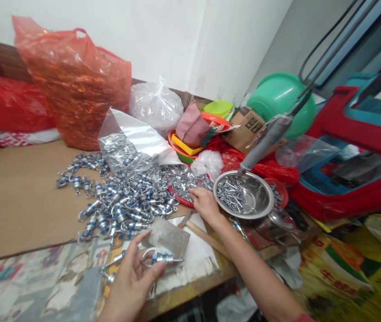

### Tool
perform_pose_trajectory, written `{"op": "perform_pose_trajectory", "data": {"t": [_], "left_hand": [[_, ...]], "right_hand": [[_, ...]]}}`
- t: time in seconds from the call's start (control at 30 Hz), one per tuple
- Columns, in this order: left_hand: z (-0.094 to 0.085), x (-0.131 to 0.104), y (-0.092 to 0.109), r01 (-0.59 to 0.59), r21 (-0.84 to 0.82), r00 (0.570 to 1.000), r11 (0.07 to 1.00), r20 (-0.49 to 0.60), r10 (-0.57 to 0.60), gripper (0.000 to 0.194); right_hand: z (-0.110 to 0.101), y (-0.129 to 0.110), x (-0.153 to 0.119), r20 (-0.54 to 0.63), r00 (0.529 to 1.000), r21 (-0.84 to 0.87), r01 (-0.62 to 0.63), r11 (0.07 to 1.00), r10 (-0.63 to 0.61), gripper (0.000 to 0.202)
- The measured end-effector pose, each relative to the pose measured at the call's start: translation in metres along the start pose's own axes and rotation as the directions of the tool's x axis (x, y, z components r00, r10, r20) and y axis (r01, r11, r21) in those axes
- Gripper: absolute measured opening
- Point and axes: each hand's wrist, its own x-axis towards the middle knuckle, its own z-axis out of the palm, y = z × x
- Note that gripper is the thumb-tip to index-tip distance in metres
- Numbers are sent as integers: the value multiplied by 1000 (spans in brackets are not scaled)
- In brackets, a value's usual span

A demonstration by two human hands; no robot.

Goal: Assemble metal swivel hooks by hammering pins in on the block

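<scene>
My left hand (132, 275) is closed round a silver hook fitting (162, 258) with blue bands, its thin shaft pointing right. It is above the front edge of the table, in front of a grey metal block (170, 237). My right hand (205, 203) reaches into a red dish (180, 197) heaped with small shiny metal pieces (187, 179). Its fingers are bent together among the pieces, and what they hold, if anything, is too small to make out. Left of the dish lies a large pile of similar hook fittings (123, 201).
A steel bowl (264, 203) of metal pins stands right of my right hand, with a grey hanging power tool (267, 138) above it. A wooden-handled tool (207, 239) lies under my right forearm. Behind are a clear bag (137, 129), an orange bag (79, 85) and a green basin (277, 98).
</scene>
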Motion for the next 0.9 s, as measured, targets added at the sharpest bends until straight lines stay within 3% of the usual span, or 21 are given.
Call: {"op": "perform_pose_trajectory", "data": {"t": [0.13, 0.27, 0.4, 0.5, 0.6, 0.73, 0.8, 0.9], "left_hand": [[0, 5, 1, 35, 23, 998, 999, 55, -36, 67], [1, 6, 3, 46, -33, 998, 998, 49, -44, 72], [-2, 8, 0, 50, -78, 999, 996, -14, -51, 80], [-5, 10, -2, 64, -78, 998, 995, -1, -65, 79], [-5, 11, -3, 62, -94, 998, 994, -3, -62, 77], [-4, 10, -2, 63, -110, 998, 992, 18, -61, 73], [-4, 10, -1, 57, -104, 998, 993, 36, -54, 71], [-5, 10, -1, 54, -91, 997, 994, 56, -49, 69]], "right_hand": [[19, 17, 38, 96, 994, -120, -38, 992, 49, 19], [27, 21, 44, 137, 989, -131, -33, 991, 51, 23], [16, 28, 41, 101, 994, -48, -40, 998, 45, 24], [4, 19, 23, 76, 997, 65, -17, 998, 12, 27], [-3, -5, -12, 149, 984, 221, 61, 973, -95, 26], [-2, -37, -52, 250, 907, 587, 137, 798, -340, 11], [1, -46, -58, 268, 902, 648, 91, 756, -338, 11], [5, -53, -54, 297, 907, 612, 59, 788, -299, 11]]}}
